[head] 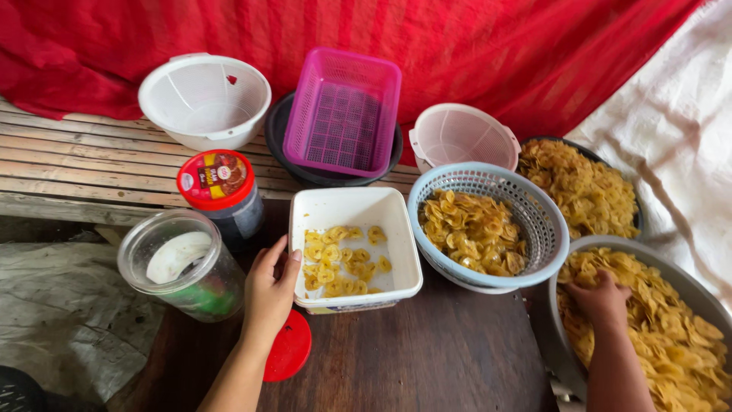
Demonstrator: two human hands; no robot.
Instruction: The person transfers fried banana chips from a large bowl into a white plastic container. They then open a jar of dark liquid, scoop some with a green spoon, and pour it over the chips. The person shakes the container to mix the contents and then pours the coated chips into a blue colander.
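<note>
**Hands at the chip tub and the chip bowl**

Left hand [271, 286] pressed against the near-left wall of the white rectangular plastic tub [355, 207], fingers curved along its side — steadying rather than fully wrapped around it. Inside the tub, a thin scatter of yellow fried banana chips [340, 262] over the floor. Right hand [602, 299] sunk palm-down into the heap of chips in the large grey metal bowl [690, 288], right of the tub; fingers buried, so cannot tell whether closed on any.

Just below the tub's near-left corner, a red round lid [290, 347] flat on the dark wooden table [427, 355], partly under the left wrist. Left of the tub, an open clear plastic jar [179, 263]; beside it, touching or nearly so, a dark jar with a red cap [221, 194]. Right of the tub, just beside it, a pale blue slotted basket [534, 221] holding more chips. Beyond the tub, a pink plastic crate [343, 111] resting in a black basin — flanked by two white colanders [206, 99]. Farther right, a dark basin of chips [583, 187].
</note>
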